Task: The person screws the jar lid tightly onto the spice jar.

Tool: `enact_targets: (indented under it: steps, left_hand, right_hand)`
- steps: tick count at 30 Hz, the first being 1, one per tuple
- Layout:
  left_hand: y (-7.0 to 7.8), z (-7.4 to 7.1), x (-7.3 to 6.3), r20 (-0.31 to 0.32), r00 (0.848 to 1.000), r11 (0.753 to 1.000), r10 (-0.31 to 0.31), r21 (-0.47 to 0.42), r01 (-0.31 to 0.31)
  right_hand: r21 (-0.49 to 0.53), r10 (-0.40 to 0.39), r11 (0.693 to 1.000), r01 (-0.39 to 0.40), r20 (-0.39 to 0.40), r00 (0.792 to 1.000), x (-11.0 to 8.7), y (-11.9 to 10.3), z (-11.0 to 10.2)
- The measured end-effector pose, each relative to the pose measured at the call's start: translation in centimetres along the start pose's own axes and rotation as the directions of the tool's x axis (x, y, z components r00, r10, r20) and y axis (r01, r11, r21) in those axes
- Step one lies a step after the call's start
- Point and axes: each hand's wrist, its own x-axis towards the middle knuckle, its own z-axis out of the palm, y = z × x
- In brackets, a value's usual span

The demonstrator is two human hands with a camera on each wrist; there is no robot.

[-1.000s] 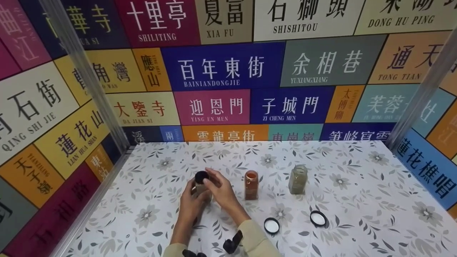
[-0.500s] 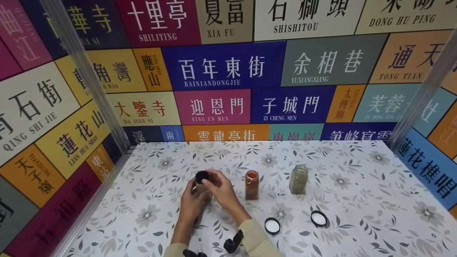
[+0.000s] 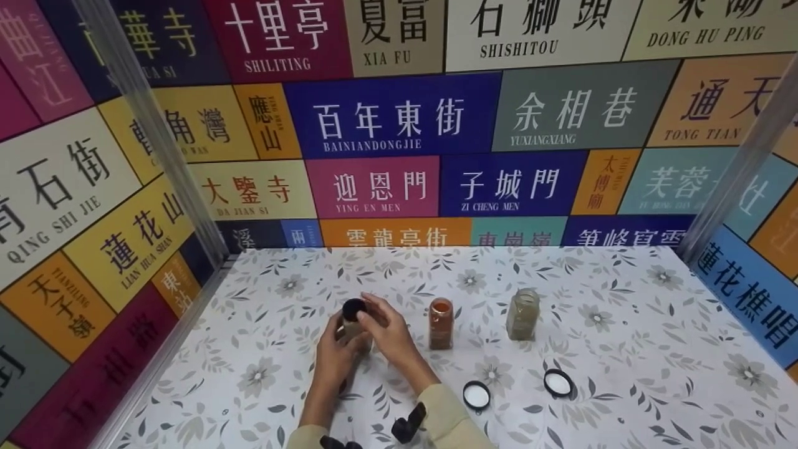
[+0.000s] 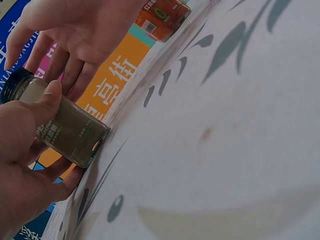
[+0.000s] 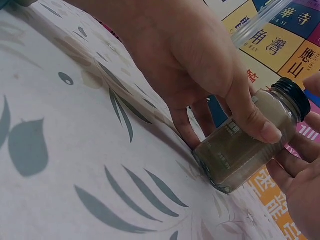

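A square glass spice jar (image 4: 70, 130) filled with grey-brown powder stands upright on the table, its black lid (image 3: 353, 308) in place. My left hand (image 3: 335, 354) grips the jar's body, thumb across the near side and fingers behind. At the top, my right hand (image 3: 394, 333) holds the lid, its thumb on the near edge and the index finger behind. In the right wrist view, other right fingers (image 5: 295, 162) lie close by the jar's side; whether they touch it I cannot tell.
Right of my hands stands an uncapped jar of orange-red powder (image 3: 441, 325), then an uncapped jar of grey-green powder (image 3: 522, 317). Two black-rimmed lids (image 3: 477, 395) lie white side up in front of them. Coloured sign panels wall in the flower-patterned table (image 3: 262, 312).
Both hands stay at the jar with almost the same hold. The whole scene shifts very slightly in the head view. The other jars and loose lids keep their places.
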Motion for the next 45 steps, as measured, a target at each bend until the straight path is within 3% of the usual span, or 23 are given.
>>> enact_targets:
  steps: [11, 19, 34, 45]
  left_hand:
    - [-0.02, -0.03, 0.03, -0.008, 0.999, 0.998, -0.052, 0.023, 0.052]
    - [-0.15, 0.09, -0.01, 0.012, 1.000, 1.000, -0.014, 0.019, 0.014]
    - [-0.01, -0.11, -0.01, 0.004, 0.999, 0.998, -0.037, 0.043, 0.036]
    - [0.03, -0.11, 0.02, 0.003, 0.999, 0.999, -0.039, 0.025, 0.039]
  right_hand:
    - [-0.021, -0.001, 1.000, 0.000, -0.020, 1.000, -0.07, -0.07, 0.25]
    - [-0.006, -0.017, 1.000, 0.017, -0.045, 0.999, 0.02, 0.16, 0.20]
    - [0.031, 0.044, 0.999, -0.044, -0.012, 0.999, -0.19, -0.54, 0.01]
    - [-0.012, -0.036, 0.999, 0.036, -0.021, 0.999, 0.00, -0.04, 0.18]
